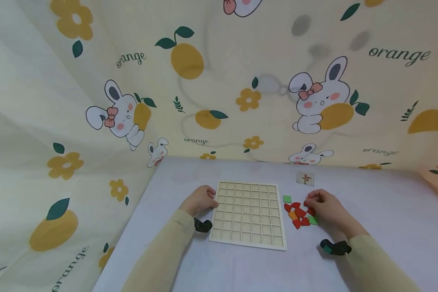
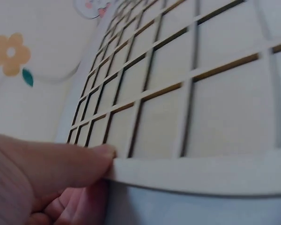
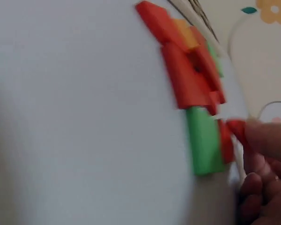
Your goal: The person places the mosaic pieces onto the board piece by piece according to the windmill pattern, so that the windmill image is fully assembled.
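A pale wooden grid board [image 1: 246,245] with square cells lies on the table. My left hand [image 1: 200,200] grips its left edge, the thumb [image 2: 96,157] over the rim and the other fingers lower down at the side. To the right of the board is a loose group of flat pieces, mostly red [image 1: 300,212], with an orange piece [image 1: 292,215] and green pieces [image 1: 287,198] among them. At this group's right side, my right hand [image 1: 328,209] pinches a small red piece [image 3: 236,129] between thumb and fingers, partly hidden by the fingertips.
Behind the pieces lies a small card [image 1: 305,178] printed with a grid and a pinwheel-like pattern. A patterned cloth [image 1: 219,93] with rabbits and oranges hangs behind the white table [image 1: 263,271] and along its left side.
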A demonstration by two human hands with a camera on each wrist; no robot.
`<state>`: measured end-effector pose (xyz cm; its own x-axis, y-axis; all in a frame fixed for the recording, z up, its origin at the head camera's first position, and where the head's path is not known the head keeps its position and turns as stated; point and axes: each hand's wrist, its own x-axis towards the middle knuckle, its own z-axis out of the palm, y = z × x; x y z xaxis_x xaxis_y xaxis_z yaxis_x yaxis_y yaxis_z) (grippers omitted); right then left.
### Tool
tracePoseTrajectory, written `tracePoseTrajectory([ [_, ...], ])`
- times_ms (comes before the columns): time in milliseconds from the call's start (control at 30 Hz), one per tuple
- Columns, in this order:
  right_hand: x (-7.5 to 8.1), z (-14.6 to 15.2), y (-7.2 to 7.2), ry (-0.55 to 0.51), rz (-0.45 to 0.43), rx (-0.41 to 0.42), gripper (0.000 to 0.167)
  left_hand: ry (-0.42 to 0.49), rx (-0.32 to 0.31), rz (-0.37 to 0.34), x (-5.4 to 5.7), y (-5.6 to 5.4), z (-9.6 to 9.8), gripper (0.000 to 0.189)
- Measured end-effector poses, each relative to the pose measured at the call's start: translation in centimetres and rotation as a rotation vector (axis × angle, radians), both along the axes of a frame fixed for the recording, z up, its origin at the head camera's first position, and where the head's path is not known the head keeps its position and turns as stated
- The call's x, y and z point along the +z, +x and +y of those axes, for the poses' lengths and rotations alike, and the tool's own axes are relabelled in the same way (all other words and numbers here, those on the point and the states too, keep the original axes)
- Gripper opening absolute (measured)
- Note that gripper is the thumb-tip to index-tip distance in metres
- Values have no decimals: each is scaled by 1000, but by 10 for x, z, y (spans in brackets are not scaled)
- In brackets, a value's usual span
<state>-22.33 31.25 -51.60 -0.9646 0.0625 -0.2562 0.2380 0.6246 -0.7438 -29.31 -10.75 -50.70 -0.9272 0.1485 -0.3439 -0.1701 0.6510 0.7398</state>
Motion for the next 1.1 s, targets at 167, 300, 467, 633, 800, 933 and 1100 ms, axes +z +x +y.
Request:
tracePoseTrajectory([
  [167,14,-9,-3,-45,16,-72,49,4,23,18,5,7,4,37],
  [300,20,-33,-6,-107,37,-80,46,2,38,28,5,7,3,38],
  [467,24,-64,-11,-96,80,-23,40,2,19,11,4,6,1,38],
  [633,24,-95,-16,-103,121,34,33,-7,8,-1,3,5,2,39],
  [800,20,-127,-23,-170,172,104,23,-18,14,-1,-2,3,-2,39],
  [933,14,-145,-34,-149,212,148,16,8,13,-10,-1,3,-4,39],
  [1100,12,-164,-44,-101,224,188,11,37,12,-5,-2,2,-3,39],
])
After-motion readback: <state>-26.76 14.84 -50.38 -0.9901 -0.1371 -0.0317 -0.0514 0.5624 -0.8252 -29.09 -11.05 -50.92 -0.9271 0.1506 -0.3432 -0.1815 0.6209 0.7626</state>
